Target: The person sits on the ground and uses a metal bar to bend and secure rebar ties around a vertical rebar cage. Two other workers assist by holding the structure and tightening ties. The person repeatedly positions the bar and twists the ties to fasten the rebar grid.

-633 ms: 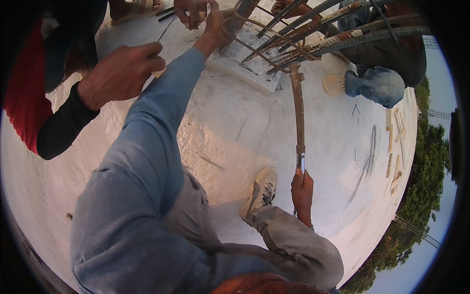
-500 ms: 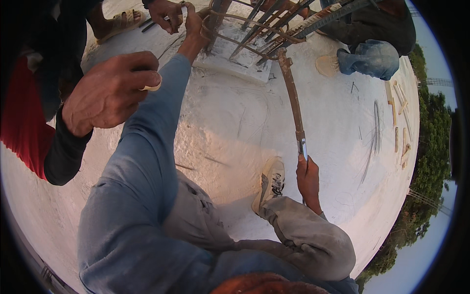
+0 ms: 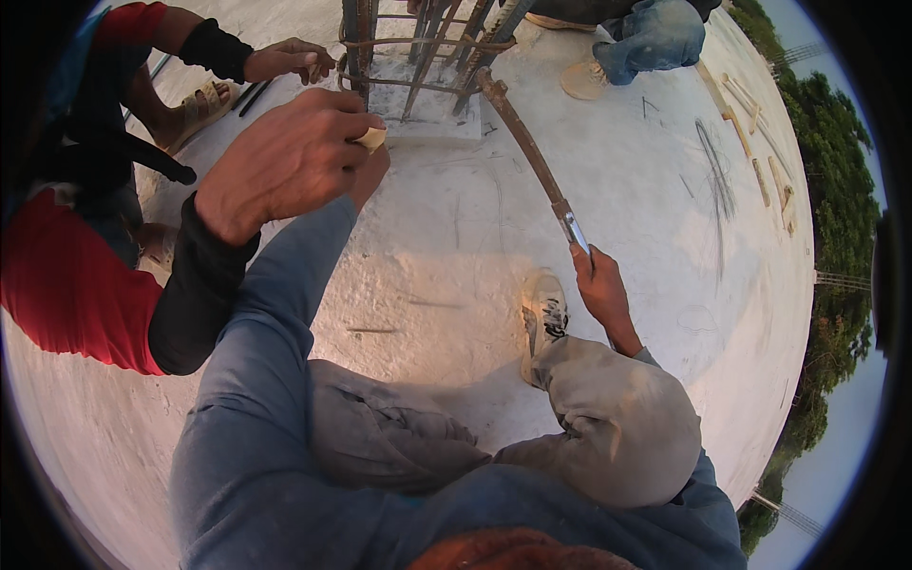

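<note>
My right hand (image 3: 605,296) is closed around the lower end of a long rusty bar (image 3: 532,147) with a shiny metal section. The bar's notched head leans against the rebar cage (image 3: 427,43) of a column. My left arm reaches forward to the cage's near left corner. Only the wrist of my left hand (image 3: 371,178) shows; a co-worker's hand (image 3: 290,166) in front hides the fingers. That co-worker's hand pinches a small pale piece (image 3: 372,140). Another black-cuffed hand (image 3: 290,60) is beside the cage's left bars. Rusty stirrups (image 3: 389,85) ring the upright bars.
My bent legs and shoe (image 3: 543,309) are on the pale concrete floor (image 3: 446,218). A person's jeans-clad leg (image 3: 655,43) is beyond the cage at right. Thin wires (image 3: 714,166) and wood strips (image 3: 755,109) lie to the right. A short rod (image 3: 370,330) lies near my knees.
The view has shifted. The co-worker's near hand has moved right and forward, now covering my left hand, which showed at the cage before. My right hand still holds the bar against the cage.
</note>
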Motion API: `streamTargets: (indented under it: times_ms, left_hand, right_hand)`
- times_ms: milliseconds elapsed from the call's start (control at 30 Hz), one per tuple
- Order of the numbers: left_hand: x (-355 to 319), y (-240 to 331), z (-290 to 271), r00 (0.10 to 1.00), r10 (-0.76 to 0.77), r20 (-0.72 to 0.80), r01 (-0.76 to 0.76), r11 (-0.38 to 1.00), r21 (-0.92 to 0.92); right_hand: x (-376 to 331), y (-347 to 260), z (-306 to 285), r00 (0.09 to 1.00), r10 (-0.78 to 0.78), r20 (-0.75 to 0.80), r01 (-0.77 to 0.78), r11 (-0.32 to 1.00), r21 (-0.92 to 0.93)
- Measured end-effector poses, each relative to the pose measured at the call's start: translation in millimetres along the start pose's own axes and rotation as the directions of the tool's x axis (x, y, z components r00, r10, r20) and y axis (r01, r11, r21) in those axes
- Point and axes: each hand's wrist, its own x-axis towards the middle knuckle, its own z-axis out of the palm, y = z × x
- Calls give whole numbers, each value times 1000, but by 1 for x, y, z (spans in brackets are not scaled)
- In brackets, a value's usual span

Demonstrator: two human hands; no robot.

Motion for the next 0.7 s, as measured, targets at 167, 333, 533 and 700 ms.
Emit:
streamTargets:
  times_ms: [167,333,533,700]
  left_hand:
    - [-130,-2,38,879,-189,438,207,978,7]
    - [-176,45,91,779,-290,556,444,881,-164]
    - [-167,43,118,783,-230,578,479,816,-325]
    - [-143,42,93,820,-177,544,164,984,72]
  right_hand:
    - [1,3,0,999,48,3,-48,998,-44]
    - [2,1,1,999,36,-5,-36,998,-43]
    - [4,6,-1,999,41,1,-41,999,-31]
    - [7,12,1,1000,7,-3,-7,1000,-27]
